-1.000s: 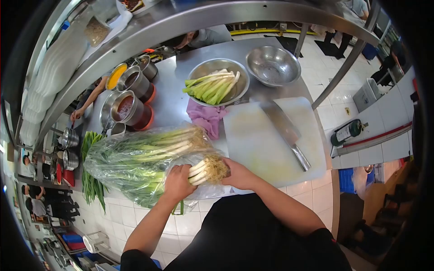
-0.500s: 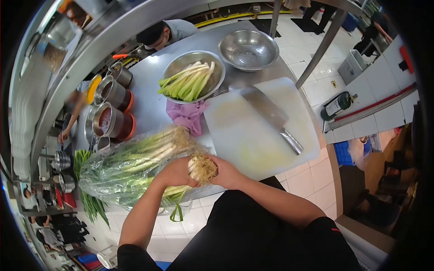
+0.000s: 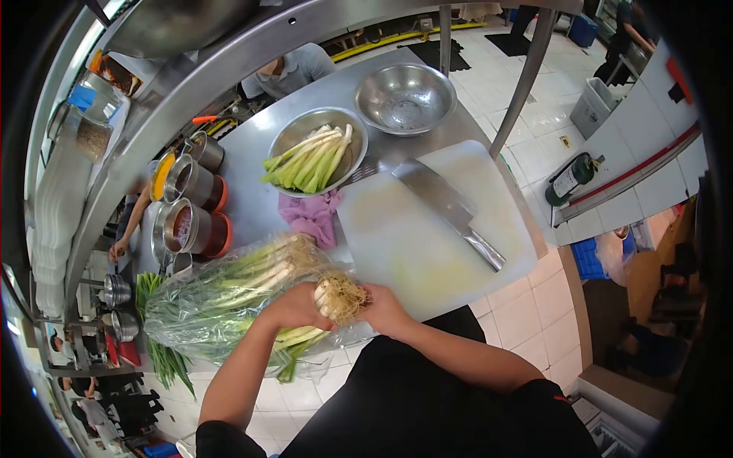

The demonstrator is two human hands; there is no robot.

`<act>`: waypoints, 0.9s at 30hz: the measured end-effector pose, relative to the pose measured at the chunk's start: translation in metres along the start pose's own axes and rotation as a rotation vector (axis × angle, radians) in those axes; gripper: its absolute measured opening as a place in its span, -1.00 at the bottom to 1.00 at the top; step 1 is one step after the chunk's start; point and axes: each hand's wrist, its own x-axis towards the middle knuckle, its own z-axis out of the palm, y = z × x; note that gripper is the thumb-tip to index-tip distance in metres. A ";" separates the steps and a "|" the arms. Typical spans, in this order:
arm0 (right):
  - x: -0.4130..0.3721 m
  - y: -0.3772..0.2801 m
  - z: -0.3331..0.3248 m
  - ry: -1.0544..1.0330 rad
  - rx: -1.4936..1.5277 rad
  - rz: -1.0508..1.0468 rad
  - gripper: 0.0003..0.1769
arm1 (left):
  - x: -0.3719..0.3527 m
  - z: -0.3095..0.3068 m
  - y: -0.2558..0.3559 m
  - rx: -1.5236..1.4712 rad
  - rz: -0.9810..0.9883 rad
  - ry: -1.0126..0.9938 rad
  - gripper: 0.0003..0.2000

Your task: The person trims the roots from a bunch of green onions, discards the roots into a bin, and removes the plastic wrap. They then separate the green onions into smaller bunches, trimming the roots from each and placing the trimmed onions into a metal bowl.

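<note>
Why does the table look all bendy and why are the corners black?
Head view: the fisheye lens curves the steel table and blacks out corners; light glares on the empty round metal bowl; the white-and-green onion bunch in the left hand and right hand looks sharp.

Cutting board mostly bare; cleaver lies across far right; bagged scallions block left.

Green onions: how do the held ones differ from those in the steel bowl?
The held bunch of green onions shows stringy roots; the green onions in the round steel bowl look rootless. Left hand and right hand clasp the bunch; the bowl's lie loose. Both are white-ended, green-topped.
</note>
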 end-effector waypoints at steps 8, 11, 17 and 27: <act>-0.009 -0.048 0.012 0.085 0.232 0.057 -0.61 | -0.003 -0.023 0.002 -0.318 0.012 -0.135 -0.13; -0.011 -0.061 0.012 0.091 0.162 0.028 -0.57 | -0.005 -0.031 -0.003 -0.454 0.025 -0.203 -0.16; -0.010 -0.077 -0.003 0.039 0.018 -0.180 -0.53 | 0.000 -0.028 -0.001 -0.336 -0.006 -0.053 -0.14; -0.056 -0.092 -0.172 0.516 -0.955 -0.090 -0.77 | -0.001 -0.022 0.018 -0.485 0.057 0.100 -0.26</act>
